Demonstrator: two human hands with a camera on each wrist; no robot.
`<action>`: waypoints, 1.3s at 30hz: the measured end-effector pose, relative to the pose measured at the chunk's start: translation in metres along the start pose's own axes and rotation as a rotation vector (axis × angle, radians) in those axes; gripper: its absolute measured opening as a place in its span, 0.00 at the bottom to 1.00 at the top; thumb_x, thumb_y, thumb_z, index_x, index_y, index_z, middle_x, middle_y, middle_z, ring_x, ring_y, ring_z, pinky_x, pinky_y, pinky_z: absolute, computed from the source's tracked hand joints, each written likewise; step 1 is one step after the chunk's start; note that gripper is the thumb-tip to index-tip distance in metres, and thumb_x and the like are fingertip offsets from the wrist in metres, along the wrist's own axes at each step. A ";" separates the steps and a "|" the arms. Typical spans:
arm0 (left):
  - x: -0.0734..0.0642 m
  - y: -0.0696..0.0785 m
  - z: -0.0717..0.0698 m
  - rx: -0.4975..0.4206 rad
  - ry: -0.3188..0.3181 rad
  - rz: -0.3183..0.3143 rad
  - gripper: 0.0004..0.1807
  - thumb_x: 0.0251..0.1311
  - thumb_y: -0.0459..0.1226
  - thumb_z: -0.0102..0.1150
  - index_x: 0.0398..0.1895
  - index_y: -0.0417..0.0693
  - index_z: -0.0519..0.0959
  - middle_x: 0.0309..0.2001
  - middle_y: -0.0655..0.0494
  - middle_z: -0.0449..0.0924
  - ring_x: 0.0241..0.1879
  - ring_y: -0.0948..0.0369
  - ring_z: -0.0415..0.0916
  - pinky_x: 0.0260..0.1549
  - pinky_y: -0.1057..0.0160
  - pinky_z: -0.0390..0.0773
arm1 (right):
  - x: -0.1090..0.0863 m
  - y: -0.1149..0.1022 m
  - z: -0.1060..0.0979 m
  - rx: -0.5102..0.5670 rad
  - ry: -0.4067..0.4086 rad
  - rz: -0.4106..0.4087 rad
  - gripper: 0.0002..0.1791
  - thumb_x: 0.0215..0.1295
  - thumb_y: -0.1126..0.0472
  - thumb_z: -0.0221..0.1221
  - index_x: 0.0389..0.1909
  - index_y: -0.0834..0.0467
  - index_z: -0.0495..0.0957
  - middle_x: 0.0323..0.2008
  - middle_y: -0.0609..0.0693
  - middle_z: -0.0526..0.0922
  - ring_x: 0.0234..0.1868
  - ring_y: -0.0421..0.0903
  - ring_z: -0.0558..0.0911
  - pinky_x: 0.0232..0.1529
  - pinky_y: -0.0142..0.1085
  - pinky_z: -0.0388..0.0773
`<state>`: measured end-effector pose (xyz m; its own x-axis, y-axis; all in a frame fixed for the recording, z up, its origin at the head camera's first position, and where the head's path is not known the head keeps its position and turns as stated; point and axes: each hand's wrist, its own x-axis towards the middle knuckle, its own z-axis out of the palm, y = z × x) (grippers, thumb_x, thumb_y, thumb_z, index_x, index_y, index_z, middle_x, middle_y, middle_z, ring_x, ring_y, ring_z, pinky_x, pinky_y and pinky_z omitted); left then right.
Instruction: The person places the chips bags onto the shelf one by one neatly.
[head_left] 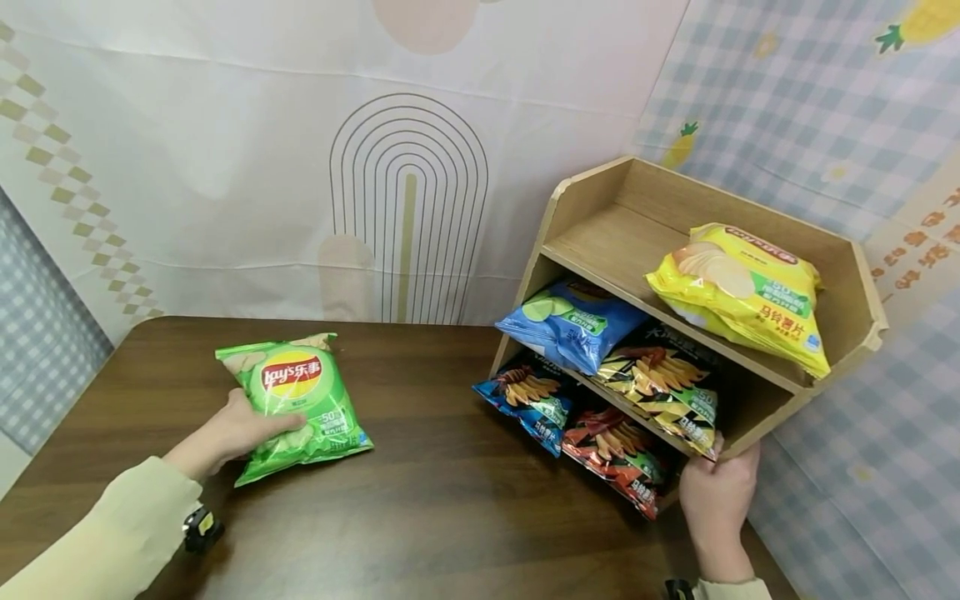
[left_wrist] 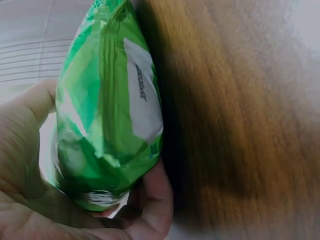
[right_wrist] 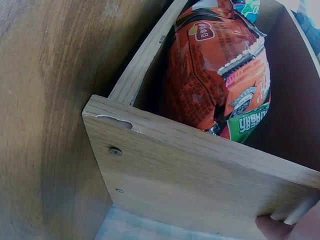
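On the left of the table, my left hand (head_left: 243,429) grips a green bag of potato chips (head_left: 309,407) by its left side. In the left wrist view its thumb and fingers wrap the green bag (left_wrist: 107,110) from both sides. My right hand (head_left: 720,483) holds the right side panel of a wooden shelf (head_left: 840,362), low at its front edge. The right wrist view shows fingertips (right_wrist: 275,227) against that panel's outer face (right_wrist: 195,185). A black-and-yellow chip bag (head_left: 663,379) has its lower corner right by the thumb.
A yellow chip bag (head_left: 750,292) lies on the shelf's top. The middle level also holds a light blue bag (head_left: 573,325). Below are a dark blue bag (head_left: 528,400) and a red bag (head_left: 618,454). Patterned cloth (head_left: 247,167) hangs behind the table (head_left: 420,500).
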<state>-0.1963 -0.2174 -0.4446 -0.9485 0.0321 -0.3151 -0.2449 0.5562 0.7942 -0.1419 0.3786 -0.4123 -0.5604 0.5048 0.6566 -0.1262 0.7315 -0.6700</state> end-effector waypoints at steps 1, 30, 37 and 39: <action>0.000 0.000 0.001 0.002 0.001 0.004 0.65 0.50 0.59 0.68 0.64 0.20 0.37 0.53 0.29 0.57 0.48 0.45 0.68 0.38 0.57 0.76 | 0.000 0.000 0.000 -0.002 -0.001 0.000 0.20 0.68 0.64 0.46 0.54 0.75 0.63 0.46 0.74 0.67 0.52 0.73 0.68 0.55 0.63 0.60; -0.007 0.017 0.016 -0.216 0.053 0.364 0.54 0.55 0.46 0.71 0.74 0.50 0.42 0.56 0.34 0.68 0.41 0.52 0.79 0.36 0.58 0.81 | -0.001 -0.001 -0.002 0.016 -0.008 0.017 0.21 0.69 0.63 0.46 0.55 0.75 0.63 0.47 0.73 0.68 0.53 0.71 0.69 0.55 0.62 0.61; -0.024 0.073 0.027 -0.370 -0.072 0.452 0.50 0.56 0.40 0.70 0.73 0.55 0.44 0.57 0.37 0.68 0.42 0.49 0.80 0.36 0.53 0.82 | -0.001 0.000 -0.001 0.018 -0.002 0.003 0.20 0.68 0.64 0.46 0.55 0.75 0.63 0.47 0.73 0.68 0.53 0.71 0.69 0.56 0.62 0.61; -0.032 0.094 0.032 -0.396 -0.109 0.479 0.49 0.57 0.40 0.69 0.73 0.57 0.45 0.56 0.37 0.70 0.43 0.49 0.80 0.37 0.52 0.82 | 0.000 0.000 0.000 0.020 -0.010 0.004 0.20 0.69 0.63 0.46 0.55 0.75 0.63 0.47 0.73 0.68 0.52 0.70 0.69 0.55 0.62 0.61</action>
<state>-0.1820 -0.1394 -0.3770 -0.9507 0.2973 0.0886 0.1262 0.1097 0.9859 -0.1416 0.3786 -0.4127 -0.5689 0.5034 0.6503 -0.1403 0.7198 -0.6799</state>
